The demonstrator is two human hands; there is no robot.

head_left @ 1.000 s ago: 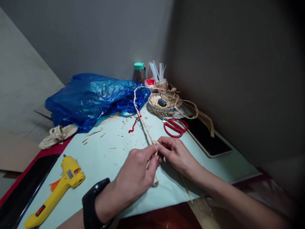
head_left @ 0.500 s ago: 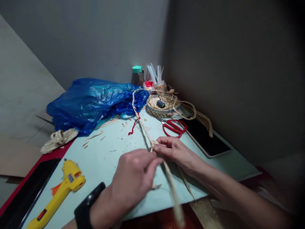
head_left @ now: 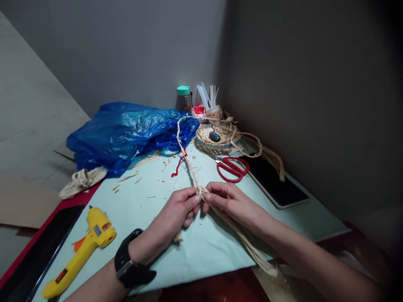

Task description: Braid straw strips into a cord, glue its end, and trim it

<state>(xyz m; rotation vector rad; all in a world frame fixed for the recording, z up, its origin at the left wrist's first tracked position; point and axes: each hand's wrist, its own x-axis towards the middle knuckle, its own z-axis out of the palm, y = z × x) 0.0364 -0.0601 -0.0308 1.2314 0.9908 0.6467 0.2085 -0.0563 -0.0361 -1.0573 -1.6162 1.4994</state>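
Note:
A pale straw braid [head_left: 190, 167] runs from the basket area toward me and ends between my two hands. My left hand [head_left: 181, 205], with a black watch on its wrist, pinches the braid's near end from the left. Opposite it, my right hand [head_left: 231, 201] pinches the same spot, thumb and fingertips together. Loose straw strands [head_left: 244, 239] trail from under my right hand over the table's front edge. A short strand end pokes out below my left hand. A red string [head_left: 179, 165] lies against the braid.
A yellow glue gun [head_left: 91, 247] lies at left beside a dark tray-like object. Red-handled scissors [head_left: 232, 169] and a phone [head_left: 277, 184] lie at right. Behind are a small woven basket [head_left: 204, 144] holding a thread spool, a blue plastic bag [head_left: 126, 130] and a jar [head_left: 183, 100].
My left hand has come in to the braid's end and pinches it. The loose strands have swung right, under my right hand, which still grips the braid. The view shifted slightly.

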